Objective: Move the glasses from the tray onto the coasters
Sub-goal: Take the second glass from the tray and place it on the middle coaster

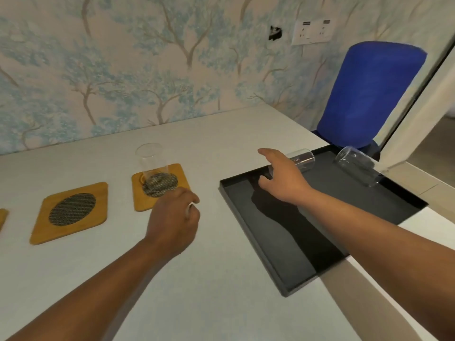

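A clear glass (152, 163) stands upright on a wooden coaster (160, 187) with a dark mesh centre. My left hand (173, 222) hovers just in front of that coaster, fingers loosely curled, holding nothing. A second coaster (71, 210) to the left is bare, and a third coaster (2, 219) shows only its edge. On the black tray (268, 239) two glasses lie on their sides: one glass (304, 159) at the far edge and another glass (357, 167) at the far right corner. My right hand (283, 175) is spread over the tray, touching the nearer lying glass.
The white table (221, 279) runs back to a wallpapered wall. A blue chair back (369, 94) stands beyond the tray's far right corner. The tray overhangs the table's right edge, with a wall ledge (418, 185) beside it.
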The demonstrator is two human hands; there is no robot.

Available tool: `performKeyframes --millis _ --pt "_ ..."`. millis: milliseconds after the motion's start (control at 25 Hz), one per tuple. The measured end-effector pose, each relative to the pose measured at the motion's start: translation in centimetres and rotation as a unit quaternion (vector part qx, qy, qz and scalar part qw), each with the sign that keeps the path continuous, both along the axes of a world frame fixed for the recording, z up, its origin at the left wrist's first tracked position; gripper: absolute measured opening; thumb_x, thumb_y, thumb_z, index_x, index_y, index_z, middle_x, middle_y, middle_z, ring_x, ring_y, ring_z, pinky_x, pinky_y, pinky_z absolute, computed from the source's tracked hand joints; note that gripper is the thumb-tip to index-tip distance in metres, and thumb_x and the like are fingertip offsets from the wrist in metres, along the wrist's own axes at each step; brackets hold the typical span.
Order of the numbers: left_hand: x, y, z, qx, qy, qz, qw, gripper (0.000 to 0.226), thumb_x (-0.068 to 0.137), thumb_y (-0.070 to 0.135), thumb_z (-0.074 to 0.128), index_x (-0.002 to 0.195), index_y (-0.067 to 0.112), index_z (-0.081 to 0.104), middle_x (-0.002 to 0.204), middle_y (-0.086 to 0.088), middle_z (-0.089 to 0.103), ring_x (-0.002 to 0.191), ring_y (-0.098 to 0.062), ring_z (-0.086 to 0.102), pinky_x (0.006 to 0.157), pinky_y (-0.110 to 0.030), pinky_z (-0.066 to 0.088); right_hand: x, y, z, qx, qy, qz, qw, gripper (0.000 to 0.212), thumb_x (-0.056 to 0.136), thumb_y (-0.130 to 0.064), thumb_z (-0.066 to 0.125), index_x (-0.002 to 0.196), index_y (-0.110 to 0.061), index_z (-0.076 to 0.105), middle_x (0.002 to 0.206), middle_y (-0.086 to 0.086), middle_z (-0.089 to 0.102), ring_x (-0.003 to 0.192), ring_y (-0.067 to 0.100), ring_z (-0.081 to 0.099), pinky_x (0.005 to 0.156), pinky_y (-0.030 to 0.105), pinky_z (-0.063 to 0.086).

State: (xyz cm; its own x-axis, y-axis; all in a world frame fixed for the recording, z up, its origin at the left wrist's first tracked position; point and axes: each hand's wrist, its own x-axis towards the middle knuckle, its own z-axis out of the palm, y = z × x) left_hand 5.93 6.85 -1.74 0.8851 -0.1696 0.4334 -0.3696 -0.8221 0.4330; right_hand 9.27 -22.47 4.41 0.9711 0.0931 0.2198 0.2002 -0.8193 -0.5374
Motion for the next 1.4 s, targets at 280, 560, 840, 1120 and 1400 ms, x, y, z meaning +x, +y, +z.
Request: performKeyframes --millis 280,560,840,1120,1400 --pt "1.9 -10.5 0.7 -0.056 0.093 -0.066 0.992 0.050 0.084 0.019 0.048 0.131 0.015 0.067 0.146 0.000 0.054 0.134 -0.016 0.046 0.108 -0.015 0.022 4.2 -9.6 -0.1 -0.313 -0.002 0.057 0.948 0.092 0.079 -0.007 0.065 0.161 -0.018 0.024 0.168 0.010 0.026 0.155 0.030 0.016 0.123 0.046 0.014" --pt "1.9 -12.0 -0.9 -0.029 0.120 -0.046 0.991 0.063 0.087 0.026 0.042 0.149 0.018 0.050 0.165 -0.001 0.029 0.155 -0.021 0.010 0.123 -0.040 0.008 6.5 -11.3 -0.7 -0.355 -0.007 0.120 0.927 0.092 0.080 -0.002 0.065 0.160 -0.020 0.024 0.164 0.007 0.034 0.153 0.029 0.023 0.121 0.044 0.019" --pt "1.8 -12.1 -1.6 -0.048 0.134 -0.024 0.989 0.074 0.088 0.029 0.045 0.159 0.019 0.027 0.167 0.001 0.026 0.155 -0.016 0.011 0.120 -0.033 0.008 7.5 -11.1 -0.3 -0.368 -0.020 0.141 0.919 0.079 0.078 -0.007 0.068 0.149 -0.021 0.040 0.140 0.005 0.057 0.124 0.030 0.054 0.105 0.045 0.043" --pt "1.6 -12.2 -1.4 -0.090 0.117 -0.006 0.989 0.069 0.093 0.031 0.044 0.159 0.018 0.030 0.166 0.001 0.028 0.153 -0.013 0.015 0.119 -0.029 0.010 6.1 -10.4 0.0 -0.298 -0.071 0.128 0.943 0.075 0.077 -0.009 0.070 0.147 -0.019 0.046 0.139 0.006 0.060 0.121 0.031 0.056 0.101 0.046 0.046" --pt "-2.2 -6.4 -1.2 -0.113 0.111 0.042 0.987 0.047 0.096 0.035 0.053 0.140 0.022 0.055 0.144 0.006 0.054 0.127 -0.006 0.048 0.103 -0.022 0.032 3.0 -3.4 1.3 -0.187 -0.157 0.175 0.954 0.069 0.076 -0.012 0.075 0.142 -0.013 0.054 0.139 0.011 0.062 0.124 0.035 0.057 0.103 0.048 0.045"
